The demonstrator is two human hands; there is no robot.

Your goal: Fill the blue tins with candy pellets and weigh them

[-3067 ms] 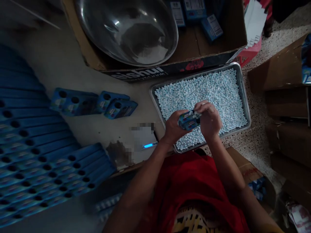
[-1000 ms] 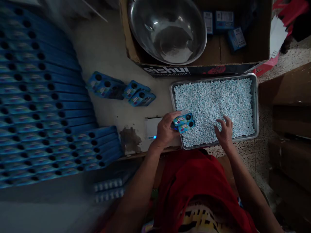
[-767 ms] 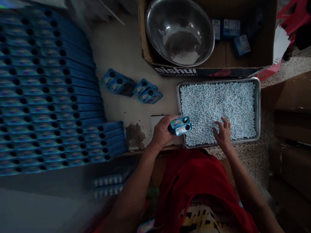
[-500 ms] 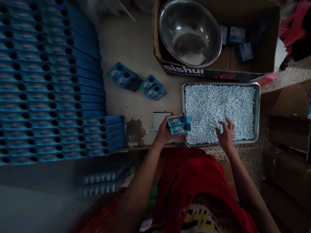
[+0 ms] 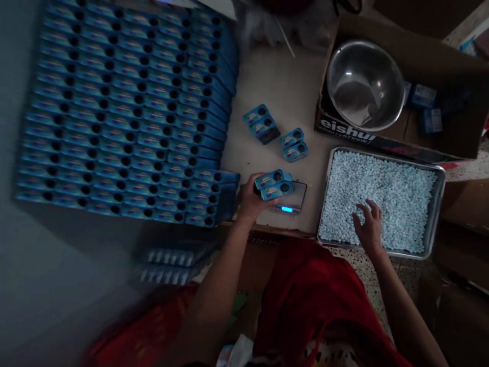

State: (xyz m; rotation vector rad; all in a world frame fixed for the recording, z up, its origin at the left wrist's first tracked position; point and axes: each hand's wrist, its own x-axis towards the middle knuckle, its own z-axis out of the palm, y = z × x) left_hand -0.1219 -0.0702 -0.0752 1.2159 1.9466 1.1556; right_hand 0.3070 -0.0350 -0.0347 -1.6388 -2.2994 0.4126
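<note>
My left hand [image 5: 250, 200] is wrapped round two small blue boxes [image 5: 275, 190], side by side with a dark round hole in each top. They are over a small digital scale [image 5: 300, 196] with a lit blue display; whether they touch it I cannot tell. My right hand [image 5: 370, 224] hovers at a metal tray [image 5: 439, 214] full of pale blue and white pellets [image 5: 344, 204]. Its fingers are curved and apart, with nothing visible between them. More blue boxes [image 5: 263, 125] stand farther back on the table, with another pair [image 5: 294, 147] beside them.
Rows of stacked blue boxes [image 5: 126, 117] fill the left side. At the back right, a cardboard carton [image 5: 416, 135] holds a steel bowl [image 5: 353, 97] and several blue boxes [image 5: 424, 95]. The table's front edge [image 5: 282, 232] runs close to my body.
The view has swung left, showing more of the stack. My left hand has brought the two boxes from the tray's edge to over the scale. My right hand remains at the tray.
</note>
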